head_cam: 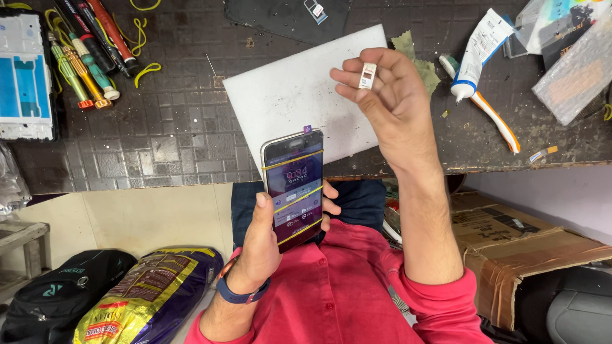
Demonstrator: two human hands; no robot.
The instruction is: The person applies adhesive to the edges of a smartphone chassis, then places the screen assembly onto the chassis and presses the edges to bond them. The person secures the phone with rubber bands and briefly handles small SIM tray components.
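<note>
Dark tiled workbench (159, 127) is carrying a white board (287, 102). Right hand (392, 102) is hovering above the board's right edge, fingers curled, pinching a small white card tray (368, 75) at the fingertips. Left hand (264, 239) is gripping a lit smartphone (293, 188) bound with yellow rubber bands, below the tray.

Dark workbench (178, 127) bears white sheet (287, 95), screwdrivers (89, 51), tube (478, 51).

A lit purple phone screen (294, 186) sits at frame centre, crossed by yellow bands. Upper right — a white tube (479, 51) with blue cap. Lower left — a purple-and-yellow sack (148, 298); lower right, brown cardboard boxes (519, 245).
</note>
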